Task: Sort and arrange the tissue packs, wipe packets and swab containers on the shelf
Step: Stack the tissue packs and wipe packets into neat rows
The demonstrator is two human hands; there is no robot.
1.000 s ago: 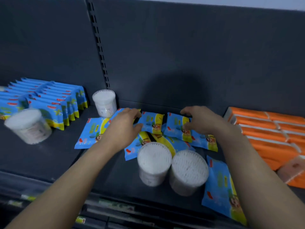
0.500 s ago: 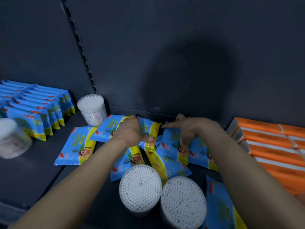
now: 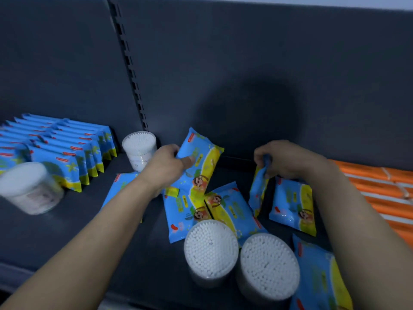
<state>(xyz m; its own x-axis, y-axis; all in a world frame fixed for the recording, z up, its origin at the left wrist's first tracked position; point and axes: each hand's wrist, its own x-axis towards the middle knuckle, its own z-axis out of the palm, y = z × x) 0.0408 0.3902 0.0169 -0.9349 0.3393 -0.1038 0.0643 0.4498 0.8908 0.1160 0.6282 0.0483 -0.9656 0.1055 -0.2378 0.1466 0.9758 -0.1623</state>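
My left hand (image 3: 166, 165) grips a blue and yellow wipe packet (image 3: 201, 157), lifted and tilted above the shelf. My right hand (image 3: 288, 158) pinches the top edge of another wipe packet (image 3: 259, 191), which hangs on edge. Several more wipe packets (image 3: 228, 209) lie scattered flat between my arms. Two round swab containers (image 3: 211, 247) stand side by side at the front. A third swab container (image 3: 139, 148) stands by the back wall, and another one (image 3: 29, 186) is at the left.
A neat row of blue wipe packets (image 3: 67, 151) stands upright at the left. Orange tissue packs (image 3: 384, 189) are stacked at the right. The dark shelf floor (image 3: 67, 231) shows bare between the left container and my left arm. A slotted upright (image 3: 129, 63) runs up the back wall.
Both hands have closed on wipe packets and raised them off the pile; before they rested flat on the packets. The camera has moved closer.
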